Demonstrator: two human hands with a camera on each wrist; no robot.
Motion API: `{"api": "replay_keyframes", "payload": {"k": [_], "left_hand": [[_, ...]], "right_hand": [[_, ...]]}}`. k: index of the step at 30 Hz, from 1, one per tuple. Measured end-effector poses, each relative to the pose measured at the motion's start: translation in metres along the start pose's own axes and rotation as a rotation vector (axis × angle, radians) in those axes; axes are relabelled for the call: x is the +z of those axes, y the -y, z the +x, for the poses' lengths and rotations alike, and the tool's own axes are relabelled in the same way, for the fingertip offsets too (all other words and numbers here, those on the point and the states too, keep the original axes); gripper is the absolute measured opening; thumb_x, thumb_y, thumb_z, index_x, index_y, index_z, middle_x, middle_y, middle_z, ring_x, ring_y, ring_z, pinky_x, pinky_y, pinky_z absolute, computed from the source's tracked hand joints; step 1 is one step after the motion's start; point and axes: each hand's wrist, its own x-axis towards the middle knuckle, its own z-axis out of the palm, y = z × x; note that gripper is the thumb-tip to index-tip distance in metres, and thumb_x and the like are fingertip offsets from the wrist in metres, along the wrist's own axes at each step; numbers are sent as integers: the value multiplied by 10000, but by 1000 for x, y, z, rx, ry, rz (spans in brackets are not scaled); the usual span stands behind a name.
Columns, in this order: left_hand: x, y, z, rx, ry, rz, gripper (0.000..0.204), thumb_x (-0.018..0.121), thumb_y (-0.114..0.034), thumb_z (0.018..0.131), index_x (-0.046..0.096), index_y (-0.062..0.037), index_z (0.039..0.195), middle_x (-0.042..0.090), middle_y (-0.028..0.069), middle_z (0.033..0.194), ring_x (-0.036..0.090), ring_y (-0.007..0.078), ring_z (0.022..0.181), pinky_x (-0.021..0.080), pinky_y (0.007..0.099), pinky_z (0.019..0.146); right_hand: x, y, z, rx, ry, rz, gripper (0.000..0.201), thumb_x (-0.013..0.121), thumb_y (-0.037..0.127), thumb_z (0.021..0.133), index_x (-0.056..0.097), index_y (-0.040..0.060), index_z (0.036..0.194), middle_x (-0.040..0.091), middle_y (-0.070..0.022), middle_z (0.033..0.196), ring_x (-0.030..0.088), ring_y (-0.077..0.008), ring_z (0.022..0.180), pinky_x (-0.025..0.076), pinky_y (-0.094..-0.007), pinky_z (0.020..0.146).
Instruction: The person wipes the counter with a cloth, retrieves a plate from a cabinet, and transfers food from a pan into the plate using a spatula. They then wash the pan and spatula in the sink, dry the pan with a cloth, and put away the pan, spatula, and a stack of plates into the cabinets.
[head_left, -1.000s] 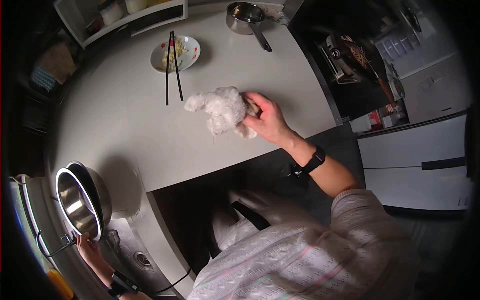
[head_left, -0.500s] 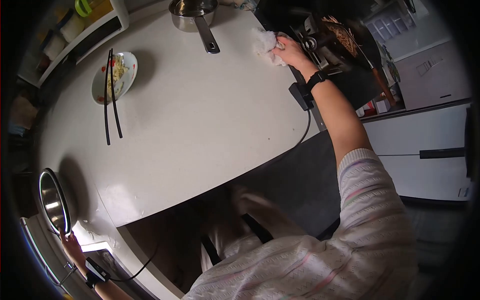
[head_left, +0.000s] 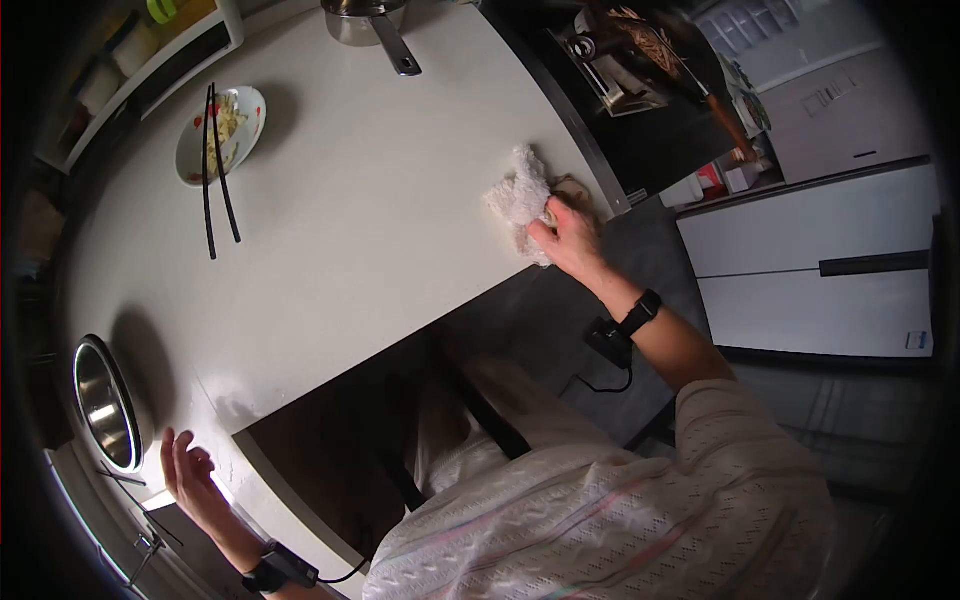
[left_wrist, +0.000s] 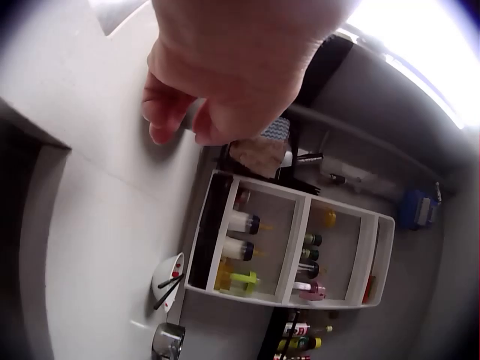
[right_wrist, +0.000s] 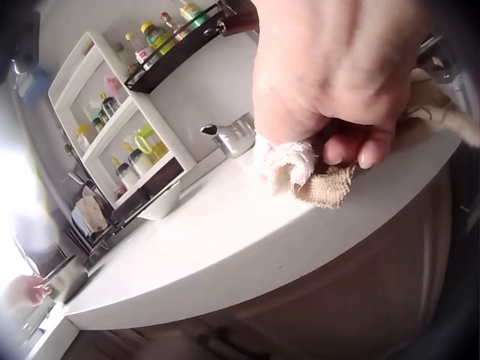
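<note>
My right hand (head_left: 575, 242) grips a fluffy white cloth (head_left: 518, 205) against the counter, close to its near right corner. In the right wrist view, a coarse beige piece (right_wrist: 330, 189) shows beneath the curled fingers beside the white pile. At the lower left, my left hand (head_left: 195, 490) hovers by the steel bowl (head_left: 105, 405), fingers loosely bent with nothing between them. That bowl leans on its side, its mouth turned left. The left wrist view has the same hand (left_wrist: 225, 75) above the pale countertop (left_wrist: 97, 217).
Black chopsticks (head_left: 209, 200) lie across a white bowl of food scraps (head_left: 245, 125). A steel saucepan (head_left: 362, 25) stands at the back. Right of the counter is a stove with a pan of food (head_left: 650, 45). A white shelf (left_wrist: 296, 247) holds several bottles.
The right hand carried the cloth from mid-counter to the stove-side edge, then drew it back toward the near corner. The left hand let go of the steel bowl's rim and moved slightly right.
</note>
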Motion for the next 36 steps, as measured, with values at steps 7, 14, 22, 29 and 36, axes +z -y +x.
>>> {"api": "replay_keyframes", "payload": {"k": [7,14,22,29,36], "left_hand": [[218,-36,-39,450,760,243,434,610,17,712,532,-48,1134,538,105,1127,577,145,715,475,241,567],[359,-21,-59,908,867,927,595,676,-164,662,481,-241,1218,457,104,1235,450,324,1087,449,381,871],[267,-19,-14,428,704,315,338,631,-77,658,621,-5,989,642,95,797,606,206,699,484,298,684],[26,-25,-32,267,240,-66,289,563,-10,701,588,48,982,600,45,813,532,93,699,402,201,632],[-145,-14,-119,278,-107,-164,419,622,-70,722,508,52,1106,576,150,1053,579,251,974,470,365,858]], "right_hand": [[17,61,-8,-248,32,198,460,662,379,757,568,0,1001,618,-85,808,583,-190,755,455,-314,688],[-16,12,28,6,-26,-62,441,641,401,735,566,116,1062,626,-106,861,594,-261,809,468,-351,743],[27,3,3,-101,-194,-335,403,515,378,808,550,137,1129,545,-128,1014,574,-320,858,459,-441,738],[126,146,-60,-563,-17,-194,365,486,242,830,496,-3,1100,511,-159,957,596,-295,691,491,-425,570],[282,338,-180,-1317,200,-296,402,505,210,771,526,-71,1057,538,-260,1037,607,-289,679,501,-375,572]]}}
